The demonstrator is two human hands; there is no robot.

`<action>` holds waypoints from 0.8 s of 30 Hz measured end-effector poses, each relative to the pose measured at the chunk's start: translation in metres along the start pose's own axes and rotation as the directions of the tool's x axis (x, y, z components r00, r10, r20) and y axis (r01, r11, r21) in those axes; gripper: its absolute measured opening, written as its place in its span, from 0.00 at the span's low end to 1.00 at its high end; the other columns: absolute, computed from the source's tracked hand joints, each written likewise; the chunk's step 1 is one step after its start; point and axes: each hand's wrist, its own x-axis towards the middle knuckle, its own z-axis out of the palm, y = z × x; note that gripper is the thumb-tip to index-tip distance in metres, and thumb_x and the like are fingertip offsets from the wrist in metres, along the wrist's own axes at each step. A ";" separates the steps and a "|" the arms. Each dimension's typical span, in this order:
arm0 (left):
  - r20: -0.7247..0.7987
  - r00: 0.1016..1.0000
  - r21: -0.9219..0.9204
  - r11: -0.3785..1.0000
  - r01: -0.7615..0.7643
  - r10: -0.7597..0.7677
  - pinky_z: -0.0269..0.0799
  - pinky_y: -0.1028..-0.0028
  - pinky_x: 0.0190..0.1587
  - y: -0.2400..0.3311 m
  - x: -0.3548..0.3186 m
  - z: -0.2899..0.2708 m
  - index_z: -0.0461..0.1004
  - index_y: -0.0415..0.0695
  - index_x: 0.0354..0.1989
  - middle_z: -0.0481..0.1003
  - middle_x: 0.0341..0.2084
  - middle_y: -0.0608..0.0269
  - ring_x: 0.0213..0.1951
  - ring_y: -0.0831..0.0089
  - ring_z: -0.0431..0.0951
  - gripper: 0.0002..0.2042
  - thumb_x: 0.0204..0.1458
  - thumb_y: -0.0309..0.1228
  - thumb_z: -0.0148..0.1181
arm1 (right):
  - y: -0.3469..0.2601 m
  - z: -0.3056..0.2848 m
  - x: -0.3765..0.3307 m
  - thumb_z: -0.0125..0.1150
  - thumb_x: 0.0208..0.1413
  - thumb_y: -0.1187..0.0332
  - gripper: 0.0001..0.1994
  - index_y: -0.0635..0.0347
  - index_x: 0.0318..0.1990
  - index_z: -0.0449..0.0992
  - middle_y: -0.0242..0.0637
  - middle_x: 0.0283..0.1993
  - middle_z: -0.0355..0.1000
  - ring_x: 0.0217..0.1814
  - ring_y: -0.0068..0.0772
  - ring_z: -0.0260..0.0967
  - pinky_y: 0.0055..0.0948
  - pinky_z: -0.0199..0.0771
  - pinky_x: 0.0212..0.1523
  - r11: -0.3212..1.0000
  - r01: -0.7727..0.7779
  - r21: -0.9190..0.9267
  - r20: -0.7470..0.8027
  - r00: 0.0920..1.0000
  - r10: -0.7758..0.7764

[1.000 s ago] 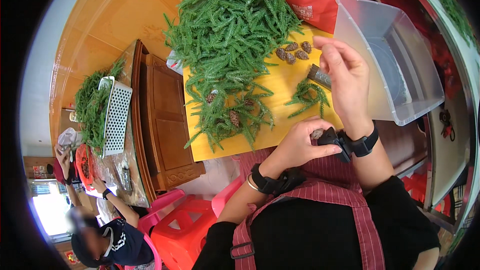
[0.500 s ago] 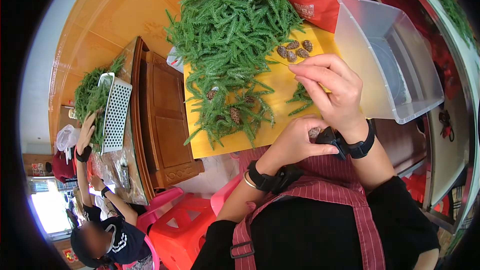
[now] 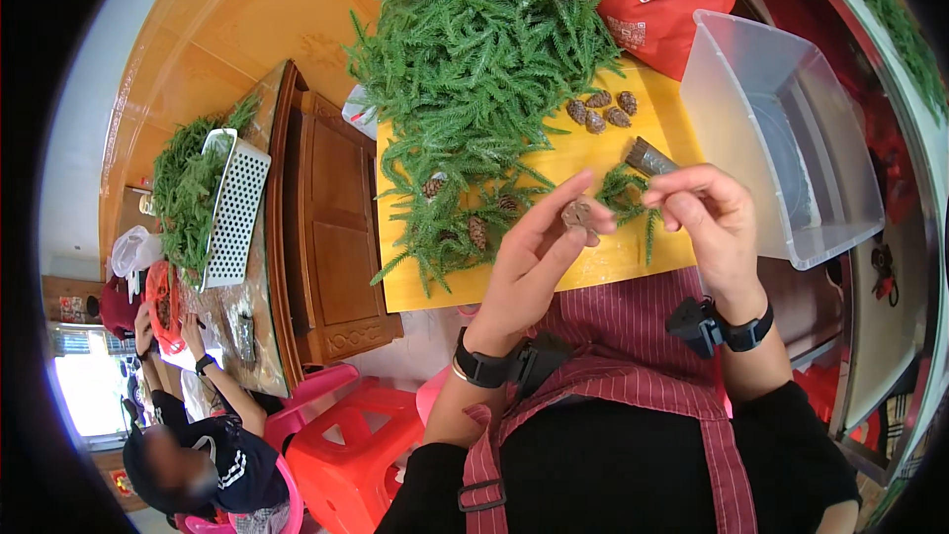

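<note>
My left hand [image 3: 524,277] holds a small brown pine cone [image 3: 576,215] between thumb and fingers, over the near part of the yellow tabletop [image 3: 563,275]. To its right, my right hand [image 3: 717,227] is raised with thumb and forefinger pinched together; whatever they hold is too thin or hidden to make out. Just beyond that hand lies a dark, tube-like bundle [image 3: 652,157], with a green sprig [image 3: 621,188] beside it. Several loose pine cones [image 3: 596,122] sit farther back. Left of them, more pine cones [image 3: 477,231] rest among green artificial sprigs [image 3: 435,227].
A large heap of green sprigs [image 3: 484,49] covers the far tabletop. Behind stands a red bag [image 3: 672,5] with pine cones, and at right a clear plastic bin [image 3: 736,129]. A co-worker [image 3: 237,460] at another table handles a red net bag [image 3: 165,302] near a white basket [image 3: 237,208].
My hands have moved apart; the left has come up with the pine cone, the right has lowered. The dark bundle now shows on the table. The co-worker now has the red net bag.
</note>
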 end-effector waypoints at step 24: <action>0.024 0.993 -0.026 0.993 -0.116 0.117 0.71 0.71 0.48 -0.010 0.002 0.002 0.65 0.35 0.49 0.65 0.45 0.57 0.50 0.67 0.68 0.19 0.45 0.13 0.53 | 0.030 0.010 -0.006 0.56 0.51 0.74 0.03 0.62 0.32 0.70 0.36 0.32 0.69 0.31 0.19 0.67 0.14 0.63 0.28 0.996 0.002 0.093 -0.005 1.000 -0.001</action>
